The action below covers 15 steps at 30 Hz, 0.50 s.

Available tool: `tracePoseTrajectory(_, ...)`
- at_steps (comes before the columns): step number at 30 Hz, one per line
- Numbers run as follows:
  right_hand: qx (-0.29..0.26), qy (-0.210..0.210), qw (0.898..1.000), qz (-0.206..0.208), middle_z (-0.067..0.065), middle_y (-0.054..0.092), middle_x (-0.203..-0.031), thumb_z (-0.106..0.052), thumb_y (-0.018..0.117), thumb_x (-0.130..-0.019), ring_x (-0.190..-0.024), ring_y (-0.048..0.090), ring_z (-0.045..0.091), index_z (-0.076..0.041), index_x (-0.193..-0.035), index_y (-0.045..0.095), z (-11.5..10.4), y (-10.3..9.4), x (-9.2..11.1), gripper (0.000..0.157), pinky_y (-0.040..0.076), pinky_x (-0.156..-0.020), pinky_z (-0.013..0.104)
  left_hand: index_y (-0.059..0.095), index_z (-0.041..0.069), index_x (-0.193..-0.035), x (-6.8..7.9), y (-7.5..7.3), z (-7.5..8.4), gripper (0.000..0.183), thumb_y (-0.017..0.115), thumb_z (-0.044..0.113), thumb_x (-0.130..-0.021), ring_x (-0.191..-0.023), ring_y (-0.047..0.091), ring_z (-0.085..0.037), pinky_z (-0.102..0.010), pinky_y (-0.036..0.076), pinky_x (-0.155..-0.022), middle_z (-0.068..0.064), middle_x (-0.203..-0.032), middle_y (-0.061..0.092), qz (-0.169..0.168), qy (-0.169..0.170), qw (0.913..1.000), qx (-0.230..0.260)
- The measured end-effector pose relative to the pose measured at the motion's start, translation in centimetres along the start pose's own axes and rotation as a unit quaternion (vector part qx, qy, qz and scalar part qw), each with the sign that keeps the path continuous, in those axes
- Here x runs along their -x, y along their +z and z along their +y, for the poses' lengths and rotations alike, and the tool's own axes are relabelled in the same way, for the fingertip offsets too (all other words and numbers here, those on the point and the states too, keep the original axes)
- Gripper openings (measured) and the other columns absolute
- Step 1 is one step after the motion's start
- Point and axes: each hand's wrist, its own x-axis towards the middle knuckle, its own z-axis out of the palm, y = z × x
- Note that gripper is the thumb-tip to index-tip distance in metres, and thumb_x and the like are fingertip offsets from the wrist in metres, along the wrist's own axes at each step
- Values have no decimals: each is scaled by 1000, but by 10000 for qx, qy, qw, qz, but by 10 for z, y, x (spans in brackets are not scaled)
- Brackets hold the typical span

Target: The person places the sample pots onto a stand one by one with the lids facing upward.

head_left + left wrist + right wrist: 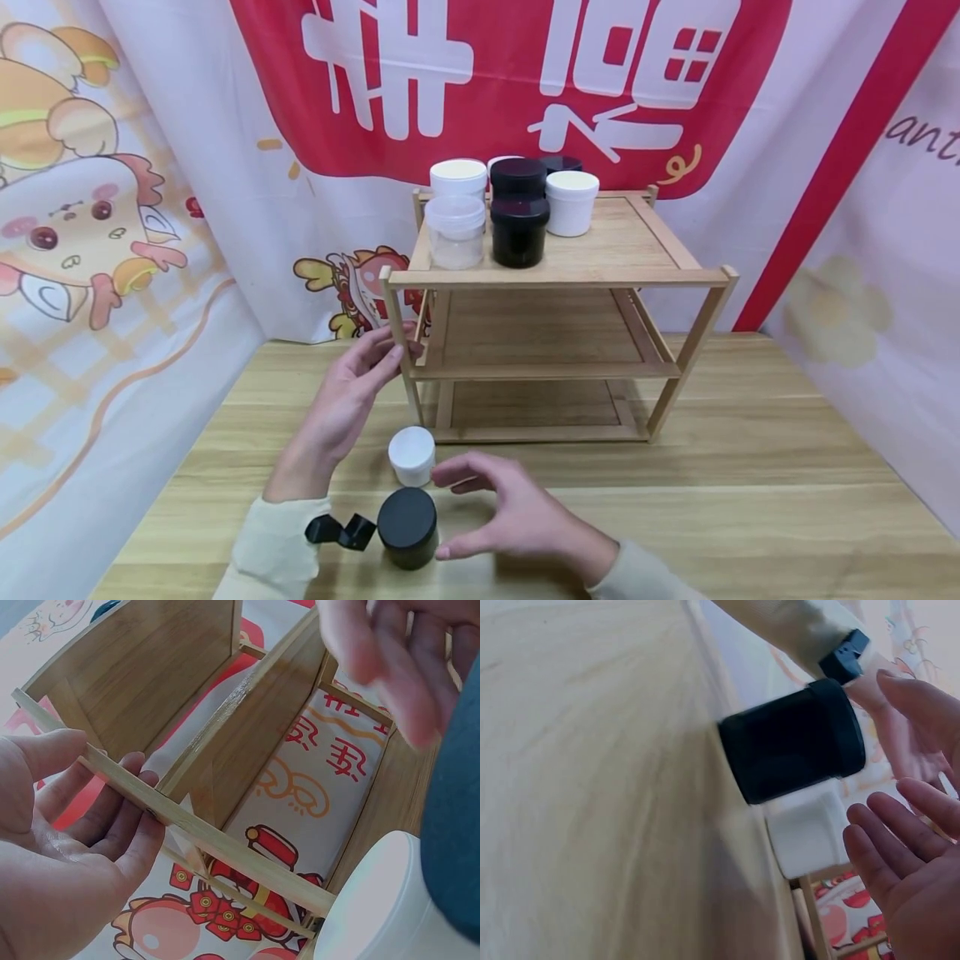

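Note:
My left hand [347, 398] grips the front left post of a three-tier wooden shelf rack [630, 252]. In the left wrist view, thumb and fingers lie on either side of that post [124, 778]. Low over the table, my right hand [517, 510] has its thumb and fingers spread apart beside a black lidded jar [408, 529], with nothing in its grasp. The jar stands upright on the table. Just behind it, close to the foot of the rack, stands a smaller white lidded jar [412, 455].
On the rack's top tier several jars are grouped at the left: white jars [572, 204], black jars [519, 233] and a clear jar [455, 233]. Printed cloth [277, 50] hangs behind and at both sides of the wooden table [750, 500].

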Motion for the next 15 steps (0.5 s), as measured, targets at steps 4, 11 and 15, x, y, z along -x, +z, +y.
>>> tracePoseTrajectory(4, -49, 7, 9998, -218, -1, 73, -138, -22, 100, -77, -128, 68, 16, -12, -142, 64, 5, 9, -4, 75, 53, -117, 36, 52, 12, -157, 0, 0, 0, 47, 59, 26, -113, -133, 61, -13, -31, 44, -120, 6, -130, 71, -2, -15, 10000, 11)
tracePoseTrajectory(11, -277, 280, 9988, -297, -7, 73, -135, -17, 101, -75, -124, 68, 9, -22, -142, 63, 13, 19, -4, 77, 54, -116, 32, 51, 12, -158, -1, -3, -2, 48, 58, 26, -113, -133, 61, -14, -31, 45, -119, 4, -131, 71, -96, 46, 9999, 12)
tracePoseTrajectory(15, -376, 386, 9982, -273, -6, 73, -135, -17, 100, -75, -123, 69, 8, -18, -144, 63, 16, 21, -5, 77, 55, -114, 32, 52, 12, -158, -1, -5, -3, 47, 58, 24, -113, -133, 63, -14, -29, 46, -118, 3, -131, 72, -168, 136, 9997, 62)
